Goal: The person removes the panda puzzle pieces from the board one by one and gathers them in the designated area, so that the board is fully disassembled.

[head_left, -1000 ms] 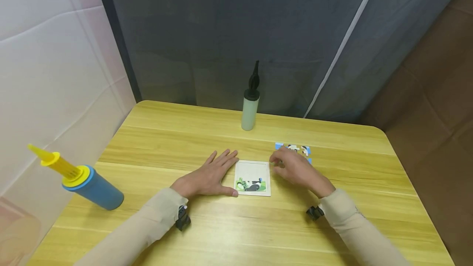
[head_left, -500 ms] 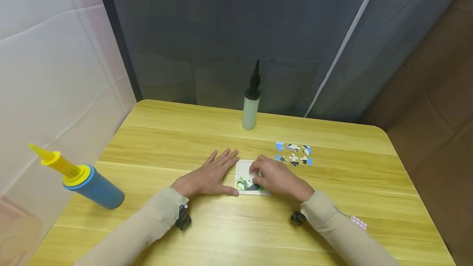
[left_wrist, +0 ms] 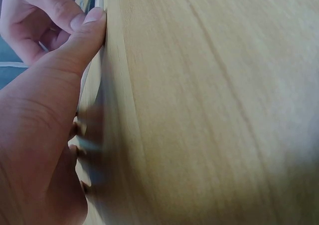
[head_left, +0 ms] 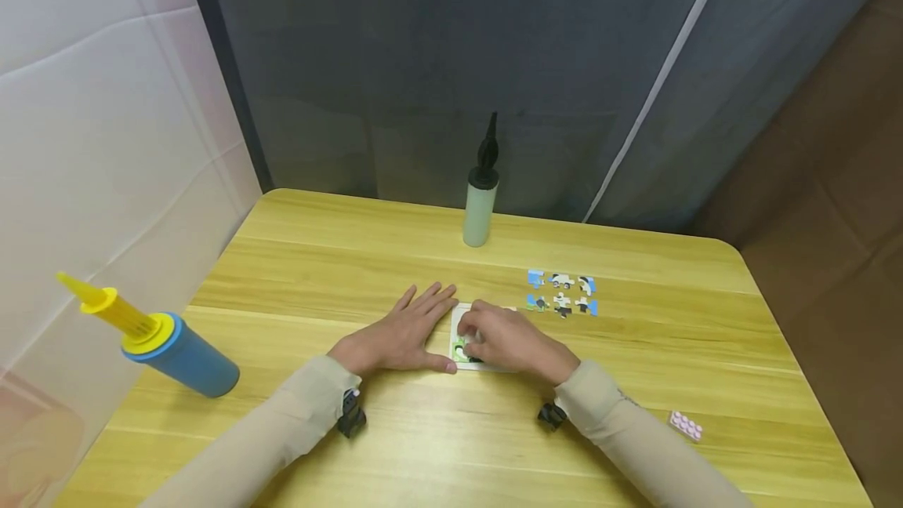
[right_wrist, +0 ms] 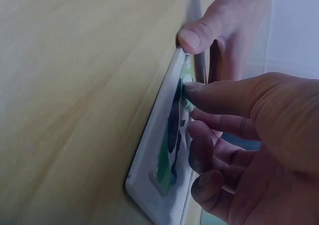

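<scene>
My left hand [head_left: 398, 339] lies palm down with its fingers spread, its thumb and fingertips at the left edge of a small white puzzle tray [right_wrist: 142, 185]. Over that tray my right hand [head_left: 511, 339] is bent, its thumb and index finger pinching what looks like a green-and-white puzzle piece [right_wrist: 188, 104] near the left side. The fingers hide much of this piece. Green, black and white pieces [right_wrist: 163, 166] fill the tray's near part. To the right of the tray, several loose jigsaw pieces [head_left: 561, 305] in blue, white and black lie in two rows.
A pale green hand pump [head_left: 479, 216] with a black nozzle stands behind the tray. At the left is a blue pump [head_left: 186, 359] with a yellow top. A pink toy brick [head_left: 686, 426] lies beside my right forearm. Grey curtain hangs behind the wooden table [head_left: 339, 249].
My right hand has moved left from beside the loose pieces to over the tray, uncovering those pieces and the pink brick. My left hand has stayed in place.
</scene>
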### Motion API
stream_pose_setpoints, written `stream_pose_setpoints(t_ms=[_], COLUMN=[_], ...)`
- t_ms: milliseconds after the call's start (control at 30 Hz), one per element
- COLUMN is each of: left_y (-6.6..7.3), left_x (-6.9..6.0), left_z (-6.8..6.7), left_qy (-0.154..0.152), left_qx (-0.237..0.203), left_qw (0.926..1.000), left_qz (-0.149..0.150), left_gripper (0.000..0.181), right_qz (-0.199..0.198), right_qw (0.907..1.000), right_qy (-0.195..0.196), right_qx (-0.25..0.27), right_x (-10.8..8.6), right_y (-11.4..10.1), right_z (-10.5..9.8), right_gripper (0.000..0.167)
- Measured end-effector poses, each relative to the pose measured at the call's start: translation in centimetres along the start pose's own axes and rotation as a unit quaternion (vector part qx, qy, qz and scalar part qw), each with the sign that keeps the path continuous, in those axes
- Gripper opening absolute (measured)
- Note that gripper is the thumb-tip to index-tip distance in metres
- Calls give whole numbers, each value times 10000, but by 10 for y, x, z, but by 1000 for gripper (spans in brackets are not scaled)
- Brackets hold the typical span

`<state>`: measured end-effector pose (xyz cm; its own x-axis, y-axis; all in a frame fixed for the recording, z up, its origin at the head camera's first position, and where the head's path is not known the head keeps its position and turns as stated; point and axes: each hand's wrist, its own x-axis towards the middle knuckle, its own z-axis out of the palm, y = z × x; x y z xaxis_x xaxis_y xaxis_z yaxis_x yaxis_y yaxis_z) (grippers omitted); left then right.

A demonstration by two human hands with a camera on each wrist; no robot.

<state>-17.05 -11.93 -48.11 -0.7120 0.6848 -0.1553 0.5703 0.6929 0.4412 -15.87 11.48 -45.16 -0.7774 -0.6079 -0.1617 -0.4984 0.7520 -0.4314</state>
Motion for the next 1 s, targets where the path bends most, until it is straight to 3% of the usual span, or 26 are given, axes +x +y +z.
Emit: stream_pose_setpoints(t_ms=[433, 767, 1000], left_y=[0, 1, 0], left_x=[0, 2, 1], left_z=[0, 0, 2], left_qy=[-9, 45, 94], left_qx=[-41, -23, -37], left_qw=[10000, 10000, 9999], left_qz=[1, 26, 36], left_gripper=[111, 110, 110], right_qz=[82, -46, -173], right_qw=[9995, 9987, 9975], right_qy=[-285, -31, 129], right_qx=[130, 509, 666], right_x=[4, 4, 0], right_y=[-5, -4, -3], right_z=[-2, 3, 3], right_gripper=[28, 30, 16])
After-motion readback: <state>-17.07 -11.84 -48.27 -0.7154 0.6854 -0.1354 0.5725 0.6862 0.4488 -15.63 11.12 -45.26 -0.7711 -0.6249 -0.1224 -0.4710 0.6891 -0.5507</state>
